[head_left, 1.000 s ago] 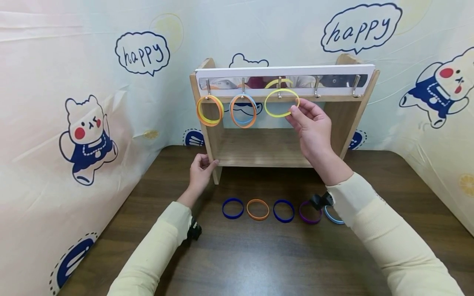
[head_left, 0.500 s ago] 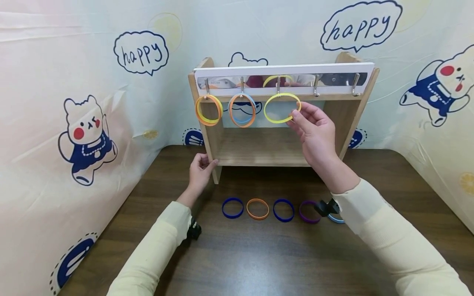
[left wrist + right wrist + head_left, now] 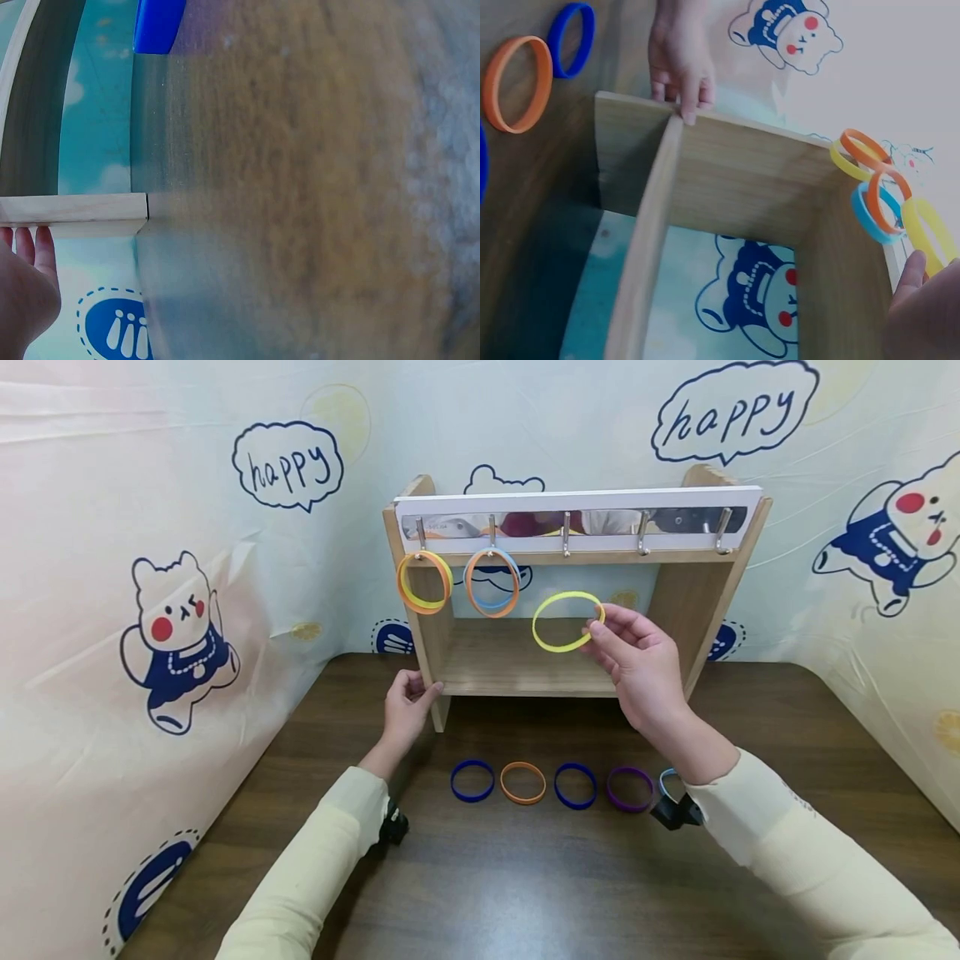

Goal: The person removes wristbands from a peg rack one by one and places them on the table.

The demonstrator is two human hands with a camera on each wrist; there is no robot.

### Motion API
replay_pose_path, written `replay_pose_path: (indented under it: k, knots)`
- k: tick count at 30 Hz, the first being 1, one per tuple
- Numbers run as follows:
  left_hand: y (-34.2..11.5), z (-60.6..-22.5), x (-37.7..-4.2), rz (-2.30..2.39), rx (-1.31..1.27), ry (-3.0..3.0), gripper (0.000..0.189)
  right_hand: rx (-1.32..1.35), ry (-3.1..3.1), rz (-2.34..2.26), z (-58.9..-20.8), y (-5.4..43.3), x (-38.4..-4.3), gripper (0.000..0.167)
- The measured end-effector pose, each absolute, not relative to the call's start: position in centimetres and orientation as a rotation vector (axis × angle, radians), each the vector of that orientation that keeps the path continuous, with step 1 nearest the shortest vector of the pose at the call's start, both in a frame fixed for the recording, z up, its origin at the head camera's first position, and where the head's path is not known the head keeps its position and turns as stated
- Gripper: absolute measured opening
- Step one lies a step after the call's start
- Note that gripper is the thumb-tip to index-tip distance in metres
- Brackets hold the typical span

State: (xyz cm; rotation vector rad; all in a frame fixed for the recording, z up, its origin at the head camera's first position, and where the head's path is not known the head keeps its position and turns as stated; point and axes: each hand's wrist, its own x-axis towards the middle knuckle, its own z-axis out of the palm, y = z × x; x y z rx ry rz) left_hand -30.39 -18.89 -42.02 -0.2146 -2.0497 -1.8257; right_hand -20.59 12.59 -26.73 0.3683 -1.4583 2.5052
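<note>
My right hand [image 3: 641, 668] pinches a yellow silicone wristband [image 3: 564, 596] at its right side, between thumb and fingers. The band hangs in the air in front of the wooden shelf [image 3: 525, 664], below the middle metal hook [image 3: 566, 535]. In the right wrist view the yellow wristband [image 3: 924, 232] shows at the right edge, beside the thumb. At the shelf's left side panel my left hand [image 3: 406, 714] grips the edge, thumb in front. Orange and yellow wristbands [image 3: 450, 585] hang from the leftmost hook. Orange and light blue wristbands [image 3: 517, 589] share the second hook.
On the dark wooden table [image 3: 480, 877] lies a row of wristbands: blue [image 3: 453, 789], orange [image 3: 522, 802], another blue [image 3: 575, 807], purple [image 3: 630, 810] and light blue [image 3: 663, 782], partly hidden by the right wrist camera [image 3: 677, 812]. Two right-hand hooks [image 3: 642, 533] carry no bands. A printed cloth [image 3: 300, 585] surrounds the table.
My right hand has brought the yellow wristband down from the middle hook, clear below it and toward me. The left hand keeps its place on the shelf.
</note>
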Motion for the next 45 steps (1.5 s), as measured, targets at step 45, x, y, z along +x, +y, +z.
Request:
replay_pose_path:
  k: [45]
  knots:
    - [-18.7,-41.1,-29.7,-1.836,-0.205,-2.073,0.030,0.256,-1.938,2.579,-37.0,10.3,-18.1,0.021]
